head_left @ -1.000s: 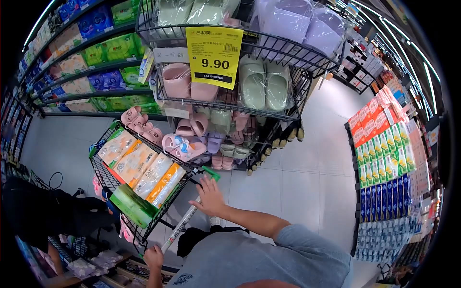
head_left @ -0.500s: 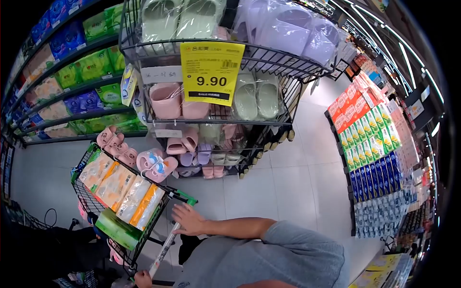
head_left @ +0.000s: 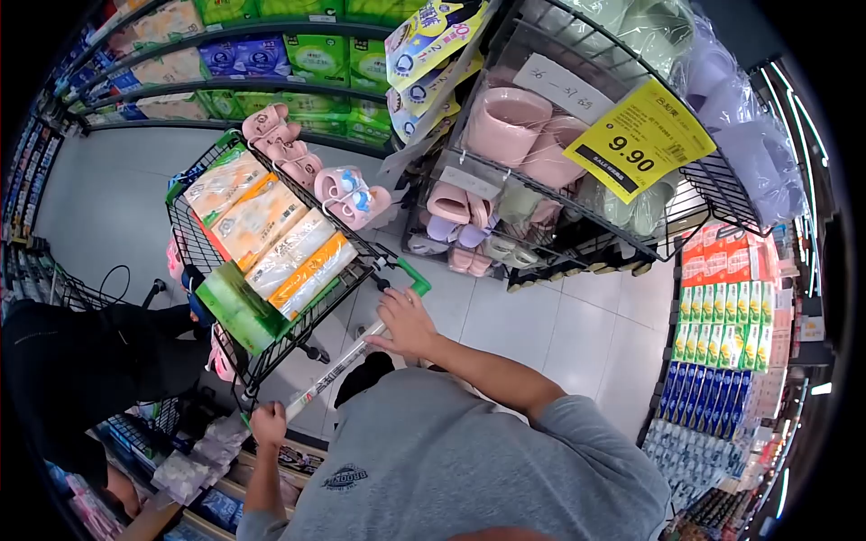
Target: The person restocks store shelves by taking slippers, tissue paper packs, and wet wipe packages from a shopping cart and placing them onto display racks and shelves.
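Note:
A black wire shopping cart with green corners stands ahead of me, turned to the left. My left hand is closed around the near-left end of its white handle bar. Toward the other end, by the green corner, my right hand rests over the bar with its fingers curled on it. Inside the cart lie several orange-and-white tissue packs and a green pack. Pink clogs and a pink pair with blue-and-white decorations hang along the cart's far side.
A wire rack of bagged slippers with a yellow price sign stands close on the right. Shelves of tissue packs line the back. A person in dark clothes is at the left. Stacked boxed goods stand across the tiled aisle.
My view has swung left, so the slipper rack and cart appear farther right. My right hand's fingers, more spread before, now curl on the bar. More of my left forearm shows.

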Demonstrator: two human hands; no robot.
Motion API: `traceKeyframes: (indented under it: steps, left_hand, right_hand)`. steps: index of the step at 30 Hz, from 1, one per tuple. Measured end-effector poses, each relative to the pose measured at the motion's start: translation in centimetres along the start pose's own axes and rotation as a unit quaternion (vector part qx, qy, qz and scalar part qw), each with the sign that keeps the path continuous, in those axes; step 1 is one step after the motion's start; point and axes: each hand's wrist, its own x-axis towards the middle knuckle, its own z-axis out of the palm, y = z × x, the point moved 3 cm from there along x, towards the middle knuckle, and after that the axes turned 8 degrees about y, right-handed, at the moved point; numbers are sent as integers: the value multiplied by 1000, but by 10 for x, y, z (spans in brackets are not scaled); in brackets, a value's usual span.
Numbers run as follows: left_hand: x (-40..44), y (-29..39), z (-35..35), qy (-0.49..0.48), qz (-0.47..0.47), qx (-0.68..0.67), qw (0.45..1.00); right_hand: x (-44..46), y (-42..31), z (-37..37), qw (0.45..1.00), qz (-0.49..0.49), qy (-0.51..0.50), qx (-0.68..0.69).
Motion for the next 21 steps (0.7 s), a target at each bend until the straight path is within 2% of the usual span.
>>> traceKeyframes:
  steps: [5,14,17,21]
  left_hand:
    - [8,9,3,-8,-3,-13,1000]
    - [92,24,-14,-52,-26,7,998]
    - [109,30,0,-74,-54,6,996]
    - [144,64,-9,-71,-42,23,996]
  right_hand:
    - [13,13,2,999,-12,17,-28]
    - [102,33,23,999,23,21,-28]
    - [118,55,36,999,26,29,-36]
    - [164,83,48,998,50,27,-23]
